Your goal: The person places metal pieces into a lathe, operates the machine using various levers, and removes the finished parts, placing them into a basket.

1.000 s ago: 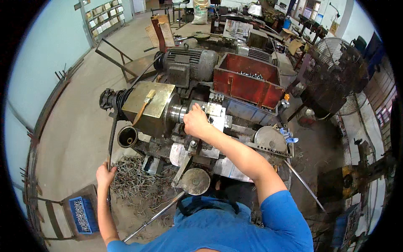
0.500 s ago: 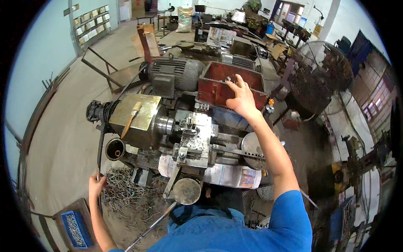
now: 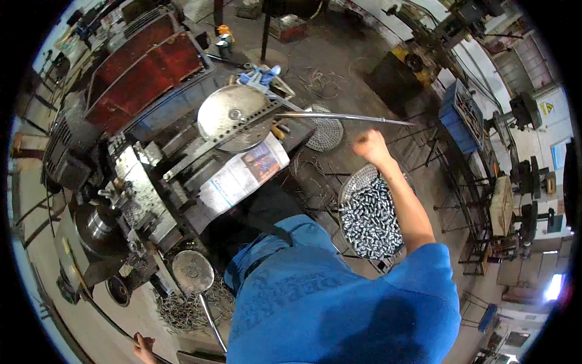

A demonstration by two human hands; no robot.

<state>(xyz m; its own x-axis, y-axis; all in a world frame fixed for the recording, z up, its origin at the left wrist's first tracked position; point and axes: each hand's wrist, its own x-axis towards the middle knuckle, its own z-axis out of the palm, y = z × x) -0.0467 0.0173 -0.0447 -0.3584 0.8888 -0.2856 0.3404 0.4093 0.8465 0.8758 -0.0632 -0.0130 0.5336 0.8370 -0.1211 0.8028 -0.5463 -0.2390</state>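
At the lower left, my left hand (image 3: 144,348) is closed around a long dark lever (image 3: 108,316) that slopes down from the lathe's headstock (image 3: 100,233). My right hand (image 3: 371,147) is a closed fist, raised on the right; whatever its curled fingers may hold is hidden. Just below it is a round perforated basket (image 3: 350,185) heaped with small shiny metal cylinders (image 3: 371,221). The fist is nearest this basket's far rim. Left of my body is the lathe, with its greasy tool slide (image 3: 140,188) and a round metal disc (image 3: 213,112) at its far end.
A red metal bin (image 3: 145,79) sits at the far left. Newspaper (image 3: 242,173) covers the machine's near edge. A long metal bar (image 3: 348,116) juts out past the fist. Another perforated round lid (image 3: 324,130), wire-like shavings (image 3: 191,309) and a blue crate (image 3: 462,118) are around.
The view has swung to the right. My right hand has left the red bin, moved over to the basket side and closed. My left hand keeps its grip on the lever.
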